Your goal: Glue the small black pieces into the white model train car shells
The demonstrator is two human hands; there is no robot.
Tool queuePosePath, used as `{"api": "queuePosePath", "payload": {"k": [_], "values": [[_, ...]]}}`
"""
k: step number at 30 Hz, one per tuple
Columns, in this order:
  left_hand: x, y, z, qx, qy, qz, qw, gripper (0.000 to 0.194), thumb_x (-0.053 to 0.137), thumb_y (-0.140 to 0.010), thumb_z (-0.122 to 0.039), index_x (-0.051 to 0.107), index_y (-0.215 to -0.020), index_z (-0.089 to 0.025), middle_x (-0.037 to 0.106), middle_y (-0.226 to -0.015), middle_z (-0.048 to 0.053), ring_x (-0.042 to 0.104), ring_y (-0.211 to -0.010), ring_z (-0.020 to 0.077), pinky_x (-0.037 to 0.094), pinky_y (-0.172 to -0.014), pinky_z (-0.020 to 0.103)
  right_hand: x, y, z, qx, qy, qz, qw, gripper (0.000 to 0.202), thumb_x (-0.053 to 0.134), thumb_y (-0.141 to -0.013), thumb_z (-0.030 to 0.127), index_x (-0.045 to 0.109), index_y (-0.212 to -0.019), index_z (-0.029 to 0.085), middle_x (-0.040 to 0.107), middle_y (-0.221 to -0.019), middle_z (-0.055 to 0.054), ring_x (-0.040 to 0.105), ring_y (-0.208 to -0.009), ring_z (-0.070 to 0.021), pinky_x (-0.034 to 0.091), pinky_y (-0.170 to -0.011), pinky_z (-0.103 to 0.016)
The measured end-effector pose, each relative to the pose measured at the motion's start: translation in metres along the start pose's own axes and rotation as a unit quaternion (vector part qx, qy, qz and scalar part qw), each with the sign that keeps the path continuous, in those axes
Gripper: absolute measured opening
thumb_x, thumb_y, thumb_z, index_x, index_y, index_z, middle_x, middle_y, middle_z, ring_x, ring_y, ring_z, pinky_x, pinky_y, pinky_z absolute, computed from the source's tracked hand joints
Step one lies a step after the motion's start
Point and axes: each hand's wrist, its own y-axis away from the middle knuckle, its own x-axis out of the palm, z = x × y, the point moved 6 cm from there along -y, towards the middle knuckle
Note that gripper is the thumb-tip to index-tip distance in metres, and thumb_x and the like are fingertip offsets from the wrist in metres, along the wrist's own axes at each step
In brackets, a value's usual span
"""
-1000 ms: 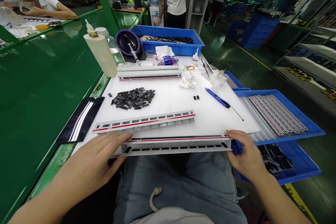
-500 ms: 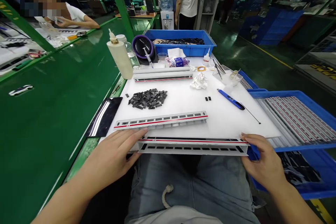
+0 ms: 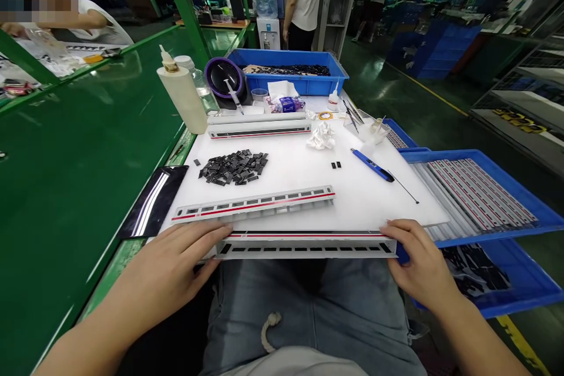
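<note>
A long white model train car shell (image 3: 304, 245) with a red stripe and dark windows lies across the front edge of the white board. My left hand (image 3: 189, 252) grips its left end, and my right hand (image 3: 416, 255) pinches the right end between thumb and fingers. Just behind it rests a second train car shell (image 3: 259, 202), slightly slanted, near my left fingers. Farther back is a heap of small black rectangular pieces (image 3: 233, 167). Two loose black pieces (image 3: 336, 165) lie near the blue pen-shaped tool (image 3: 372, 165).
Behind stand a glue bottle (image 3: 183, 97), a purple-rimmed container (image 3: 224, 79), crumpled tissue (image 3: 321, 136) and a blue bin (image 3: 291, 85). At right, a blue tray (image 3: 544, 220) holds several striped shells. A curved dark panel (image 3: 154, 200) sits at the left edge. A person (image 3: 304, 0) stands beyond.
The whole scene has shifted left in view as the head turned slightly right. Both hands keep hold of the train car shell, which stays at the board's front edge.
</note>
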Motion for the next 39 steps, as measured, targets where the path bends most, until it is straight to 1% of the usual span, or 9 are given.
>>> {"api": "queuePosePath", "payload": {"k": [10, 14, 17, 19, 22, 25, 27, 31, 39], "values": [[0.003, 0.000, 0.002, -0.014, 0.003, 0.008, 1.000, 0.041, 0.052, -0.091, -0.031, 0.052, -0.131, -0.026, 0.063, -0.126, 0.006, 0.060, -0.111, 0.0264, 0.046, -0.097, 0.041, 0.000, -0.003, 0.001, 0.006, -0.012, 0.016, 1.000, 0.057, 0.051, -0.072, -0.005, 0.054, -0.123, 0.021, 0.053, -0.114, -0.010, 0.056, -0.107, -0.0232, 0.054, -0.088, -0.039], [-0.006, -0.003, -0.001, -0.010, 0.011, 0.009, 1.000, 0.046, 0.058, -0.086, -0.035, 0.053, -0.131, -0.025, 0.063, -0.125, 0.007, 0.060, -0.111, 0.0285, 0.045, -0.098, 0.043, 0.001, -0.006, 0.004, 0.015, -0.018, 0.016, 1.000, 0.057, 0.050, -0.074, -0.003, 0.053, -0.125, 0.023, 0.053, -0.115, -0.009, 0.056, -0.107, -0.0232, 0.055, -0.089, -0.040], [-0.019, -0.008, -0.009, -0.004, 0.024, -0.015, 1.000, 0.051, 0.062, -0.084, -0.038, 0.051, -0.131, -0.023, 0.063, -0.124, 0.010, 0.059, -0.109, 0.0313, 0.044, -0.095, 0.047, 0.001, -0.008, 0.008, 0.019, -0.017, 0.016, 1.000, 0.059, 0.050, -0.074, -0.003, 0.053, -0.126, 0.024, 0.054, -0.114, -0.009, 0.057, -0.106, -0.0238, 0.055, -0.089, -0.041], [-0.028, -0.018, -0.022, -0.005, 0.036, -0.048, 0.998, 0.047, 0.059, -0.086, -0.034, 0.051, -0.130, -0.021, 0.063, -0.122, 0.011, 0.058, -0.108, 0.0304, 0.045, -0.093, 0.047, 0.001, -0.009, 0.012, 0.016, -0.016, 0.017, 1.000, 0.059, 0.050, -0.074, -0.002, 0.053, -0.126, 0.025, 0.054, -0.112, -0.009, 0.057, -0.105, -0.0240, 0.055, -0.087, -0.041], [-0.033, -0.048, -0.056, 0.007, 0.054, -0.065, 0.996, 0.034, 0.057, -0.090, -0.028, 0.055, -0.123, -0.020, 0.064, -0.118, 0.009, 0.057, -0.107, 0.0279, 0.045, -0.093, 0.046, 0.003, -0.012, 0.021, 0.004, -0.020, 0.014, 1.000, 0.058, 0.052, -0.075, -0.002, 0.053, -0.127, 0.025, 0.054, -0.110, -0.009, 0.057, -0.102, -0.0240, 0.055, -0.086, -0.041], [-0.026, -0.091, -0.095, 0.052, 0.100, -0.020, 0.993, 0.024, 0.055, -0.092, -0.029, 0.060, -0.114, -0.022, 0.064, -0.119, 0.005, 0.057, -0.109, 0.0265, 0.046, -0.092, 0.046, 0.005, -0.016, 0.031, -0.004, -0.025, 0.009, 1.000, 0.057, 0.052, -0.076, -0.003, 0.053, -0.127, 0.023, 0.054, -0.110, -0.009, 0.056, -0.102, -0.0243, 0.053, -0.088, -0.043], [-0.019, -0.115, -0.112, 0.079, 0.130, 0.000, 0.988, 0.024, 0.058, -0.091, -0.033, 0.062, -0.112, -0.021, 0.065, -0.119, 0.003, 0.057, -0.109, 0.0260, 0.048, -0.092, 0.046, 0.008, -0.019, 0.037, -0.001, -0.033, 0.013, 0.999, 0.056, 0.053, -0.077, -0.003, 0.053, -0.126, 0.023, 0.054, -0.109, -0.009, 0.055, -0.102, -0.0243, 0.053, -0.088, -0.043], [-0.004, -0.137, -0.119, 0.079, 0.169, -0.002, 0.982, 0.020, 0.067, -0.085, -0.031, 0.065, -0.101, -0.019, 0.066, -0.116, 0.004, 0.059, -0.107, 0.0252, 0.051, -0.092, 0.045, 0.011, -0.023, 0.045, 0.008, -0.051, 0.011, 0.999, 0.053, 0.052, -0.076, -0.004, 0.054, -0.123, 0.021, 0.054, -0.105, -0.009, 0.054, -0.098, -0.0233, 0.053, -0.087, -0.043], [0.004, -0.130, -0.110, 0.096, 0.207, -0.040, 0.973, 0.009, 0.060, -0.087, -0.020, 0.068, -0.088, -0.016, 0.068, -0.113, 0.008, 0.061, -0.102, 0.0242, 0.055, -0.090, 0.042, 0.020, -0.027, 0.047, 0.016, -0.071, 0.015, 0.997, 0.061, 0.048, -0.072, -0.006, 0.054, -0.127, 0.020, 0.055, -0.102, -0.009, 0.055, -0.094, -0.0225, 0.054, -0.083, -0.041]]}}
